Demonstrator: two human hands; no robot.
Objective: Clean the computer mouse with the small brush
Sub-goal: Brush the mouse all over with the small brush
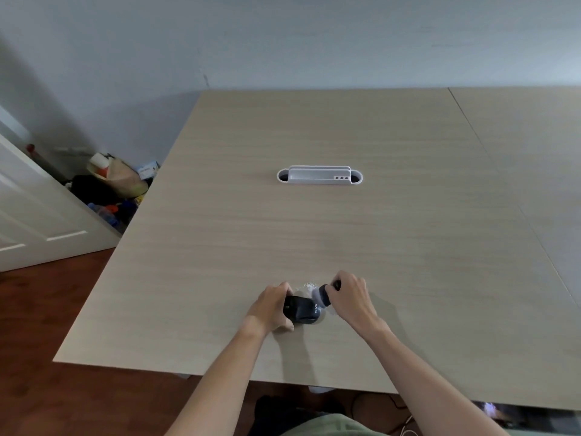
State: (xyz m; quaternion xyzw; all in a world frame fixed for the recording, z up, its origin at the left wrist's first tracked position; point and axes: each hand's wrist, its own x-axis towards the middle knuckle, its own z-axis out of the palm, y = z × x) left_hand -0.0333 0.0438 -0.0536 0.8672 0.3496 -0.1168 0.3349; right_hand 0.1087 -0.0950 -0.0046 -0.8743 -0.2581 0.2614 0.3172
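You hold the mouse point(301, 312) and press the brush point(321, 295) to it.

Your left hand point(271, 306) is curled around the left end of the black mouse, gripping it against the table point(314, 234) near the front edge. Your right hand point(351, 298) is closed around the brush's dark handle, its white bristles blurred and touching the mouse's right end. A white holder point(319, 176) sits well apart, farther back on the table.
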